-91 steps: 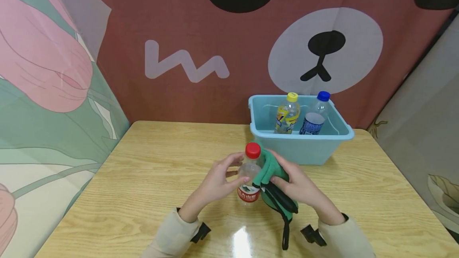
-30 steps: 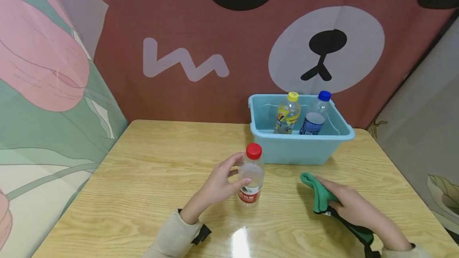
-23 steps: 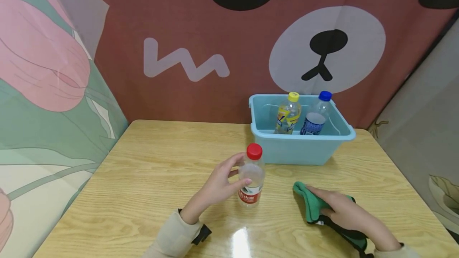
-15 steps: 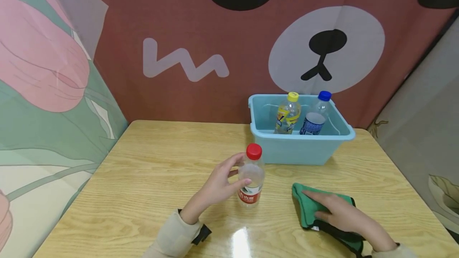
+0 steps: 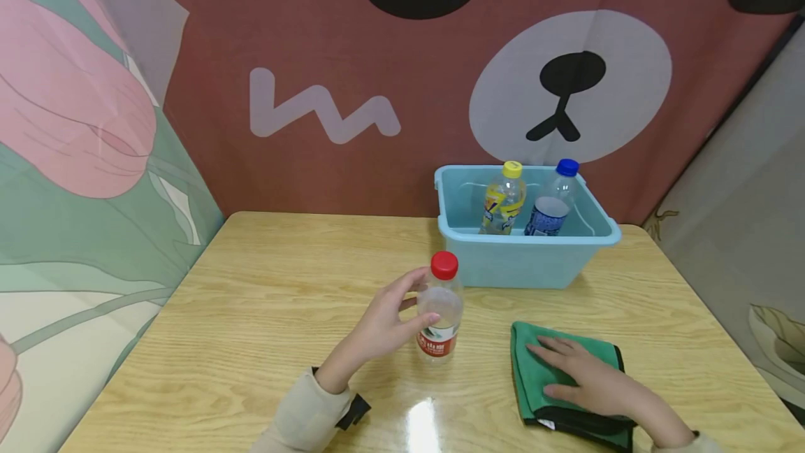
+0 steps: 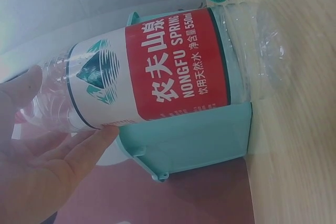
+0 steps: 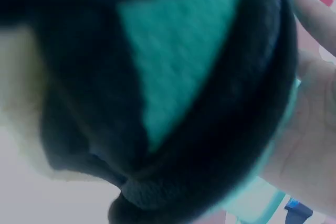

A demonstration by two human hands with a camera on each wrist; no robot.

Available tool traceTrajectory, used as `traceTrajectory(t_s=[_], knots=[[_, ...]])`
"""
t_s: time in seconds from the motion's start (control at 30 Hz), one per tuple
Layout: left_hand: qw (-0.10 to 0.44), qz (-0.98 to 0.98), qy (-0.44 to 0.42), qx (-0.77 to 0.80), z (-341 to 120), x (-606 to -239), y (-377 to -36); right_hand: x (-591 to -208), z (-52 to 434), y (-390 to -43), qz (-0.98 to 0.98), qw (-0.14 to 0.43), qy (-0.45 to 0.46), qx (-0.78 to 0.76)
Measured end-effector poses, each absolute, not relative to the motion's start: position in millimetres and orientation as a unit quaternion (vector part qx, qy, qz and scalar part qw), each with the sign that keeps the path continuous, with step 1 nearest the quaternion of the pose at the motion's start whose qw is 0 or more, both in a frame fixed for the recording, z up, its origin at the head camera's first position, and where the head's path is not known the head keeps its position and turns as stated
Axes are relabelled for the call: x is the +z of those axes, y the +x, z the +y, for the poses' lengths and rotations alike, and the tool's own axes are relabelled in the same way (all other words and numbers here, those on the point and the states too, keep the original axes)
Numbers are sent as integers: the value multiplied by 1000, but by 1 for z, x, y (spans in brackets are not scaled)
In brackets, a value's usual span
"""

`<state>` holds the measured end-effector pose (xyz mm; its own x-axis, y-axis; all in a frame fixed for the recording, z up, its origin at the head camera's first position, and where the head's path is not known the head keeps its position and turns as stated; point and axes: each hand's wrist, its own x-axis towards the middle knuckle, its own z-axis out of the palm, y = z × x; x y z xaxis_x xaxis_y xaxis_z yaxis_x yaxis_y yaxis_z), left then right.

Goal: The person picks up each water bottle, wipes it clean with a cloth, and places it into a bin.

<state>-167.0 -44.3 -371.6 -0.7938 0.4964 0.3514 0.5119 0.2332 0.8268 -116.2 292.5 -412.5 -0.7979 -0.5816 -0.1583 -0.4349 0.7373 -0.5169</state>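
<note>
My left hand (image 5: pixel 386 320) holds a clear plastic water bottle (image 5: pixel 440 306) with a red cap, thumb in front and fingers behind. The bottle stands upright on the table; its red and white label (image 6: pixel 173 66) faces the left wrist camera. At the right, my right hand (image 5: pixel 594 379) rests with spread fingers on a folded green cloth (image 5: pixel 534 369) with black edging, which lies on the table. In the right wrist view, blurred green and black cloth (image 7: pixel 173 51) fills most of the picture, with part of the right hand (image 7: pixel 310 124) along the right side.
Behind the bottle, a light blue plastic tub (image 5: pixel 516 261) stands at the back right of the wooden table (image 5: pixel 283 278). Inside it are a yellow-capped bottle (image 5: pixel 502 201) and a blue-capped bottle (image 5: pixel 553 205). A printed brown curtain (image 5: pixel 314 180) hangs behind the table.
The right hand has carried the green cloth from beside the bottle to the right and laid it down. The cloth now lies flatter, the fingers spread on it. The left hand stays at the bottle.
</note>
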Motion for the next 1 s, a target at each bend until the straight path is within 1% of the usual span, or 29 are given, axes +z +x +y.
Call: traceTrajectory(t_s=[0.2, 0.27, 0.4, 0.5, 0.7, 1.0], knots=[[4, -787, -318, -528, -45, -372, -167, -399, 296, -123, 922, 116, -225, -291], [3, -787, -318, -529, -45, -372, -167, -396, 299, -126, 925, 105, -190, -312], [3, -788, -318, -528, -45, -373, -168, -390, 304, -133, 914, 103, -104, -379], [0, -787, -316, -530, -45, -372, -167, -385, 308, -139, 896, 98, -59, -430], [-3, -783, -313, -538, -45, -372, -167, -376, 316, -149, 877, 65, -28, -475], [5, -783, -320, -533, -45, -373, -167, -363, 331, -166, 822, 21, -22, -569]])
